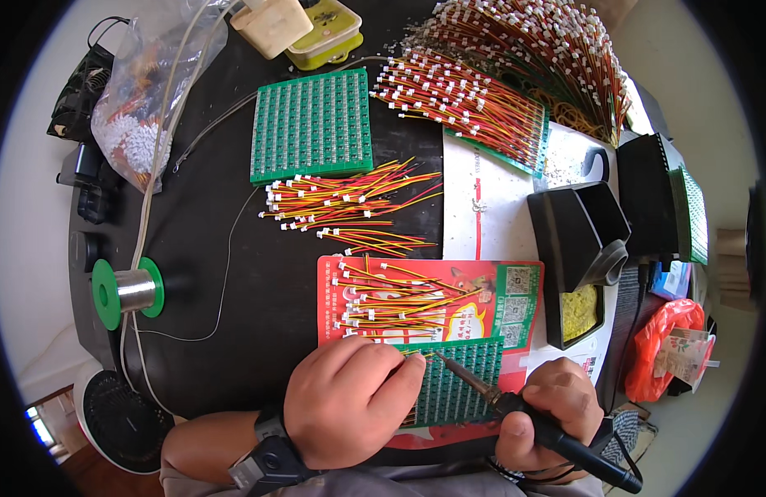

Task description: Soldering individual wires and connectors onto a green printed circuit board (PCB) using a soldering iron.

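My right hand (557, 410) grips a black-handled soldering iron (480, 385). Its tip meets the upper part of a green circuit board panel (459, 389) lying in front of me. My left hand (350, 402) rests over the panel's left side, fingers closed at a thin connector wire (421, 355) beside the iron's tip; the fingers hide most of that wire. Just beyond lies a red printed sheet (528, 277), partly under the panel. Loose red, yellow and black wires with white plugs (391, 306) are spread on it.
A solder spool (134, 290) stands at left, its strand trailing rightward. Beyond are a wire pile (350, 199), a stacked green panel block (312, 124) and larger wire bundles (515, 50). At right sit a black iron stand (577, 224) with yellow sponge (580, 313) and a red bag (660, 340).
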### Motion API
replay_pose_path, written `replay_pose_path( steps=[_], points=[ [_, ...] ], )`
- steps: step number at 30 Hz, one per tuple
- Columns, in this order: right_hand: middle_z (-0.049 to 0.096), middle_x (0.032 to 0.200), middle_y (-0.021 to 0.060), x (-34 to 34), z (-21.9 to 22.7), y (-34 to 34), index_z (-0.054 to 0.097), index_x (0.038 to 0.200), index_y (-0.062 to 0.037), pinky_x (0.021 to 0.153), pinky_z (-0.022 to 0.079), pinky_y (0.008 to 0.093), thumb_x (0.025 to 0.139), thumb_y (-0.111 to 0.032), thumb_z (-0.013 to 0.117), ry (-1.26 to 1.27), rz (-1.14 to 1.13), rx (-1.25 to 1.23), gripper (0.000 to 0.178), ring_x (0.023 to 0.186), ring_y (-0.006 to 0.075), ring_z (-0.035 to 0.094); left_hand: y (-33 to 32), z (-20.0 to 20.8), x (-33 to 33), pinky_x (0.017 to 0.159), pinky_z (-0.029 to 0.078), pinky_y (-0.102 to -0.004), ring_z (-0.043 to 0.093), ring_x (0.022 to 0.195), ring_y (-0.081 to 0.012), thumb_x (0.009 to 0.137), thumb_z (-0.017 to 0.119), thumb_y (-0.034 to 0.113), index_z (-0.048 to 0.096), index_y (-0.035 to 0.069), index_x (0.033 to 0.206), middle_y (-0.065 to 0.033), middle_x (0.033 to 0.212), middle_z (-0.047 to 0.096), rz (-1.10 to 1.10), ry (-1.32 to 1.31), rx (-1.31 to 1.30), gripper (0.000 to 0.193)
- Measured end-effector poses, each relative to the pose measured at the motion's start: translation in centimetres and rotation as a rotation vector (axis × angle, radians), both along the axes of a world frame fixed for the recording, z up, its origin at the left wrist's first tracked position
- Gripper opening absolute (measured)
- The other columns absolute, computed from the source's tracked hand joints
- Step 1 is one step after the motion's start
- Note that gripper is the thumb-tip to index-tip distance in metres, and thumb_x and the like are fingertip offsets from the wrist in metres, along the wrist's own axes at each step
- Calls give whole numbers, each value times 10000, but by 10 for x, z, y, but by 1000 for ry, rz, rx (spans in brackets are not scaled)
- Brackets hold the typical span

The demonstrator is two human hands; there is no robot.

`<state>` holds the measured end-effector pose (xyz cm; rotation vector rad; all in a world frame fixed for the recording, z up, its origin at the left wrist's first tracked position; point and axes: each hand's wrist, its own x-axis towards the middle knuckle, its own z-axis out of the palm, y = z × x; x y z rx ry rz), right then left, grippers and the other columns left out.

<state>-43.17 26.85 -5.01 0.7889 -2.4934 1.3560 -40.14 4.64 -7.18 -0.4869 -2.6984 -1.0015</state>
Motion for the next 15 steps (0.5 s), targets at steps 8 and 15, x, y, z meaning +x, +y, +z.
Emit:
replay_pose_path(
  steps=[8, 15],
  points=[
    [542, 644, 80, -3, -1, -2, 549, 928, -10, 519, 432, 312, 852, -242, 711, 32, 32, 27, 293, 532, 178, 521, 0, 1, 0, 570, 502, -317, 580, 684, -199, 736, 692, 42, 698, 10, 941, -47, 828, 554, 17, -47, -19, 208],
    [540, 640, 76, -4, -1, -4, 552, 934, -9, 517, 434, 311, 855, -247, 713, 30, 41, 35, 299, 530, 176, 521, 0, 5, 0, 537, 494, -350, 589, 618, -247, 644, 694, -56, 719, -15, 939, -81, 795, 585, 19, -66, 6, 299]
  ],
)
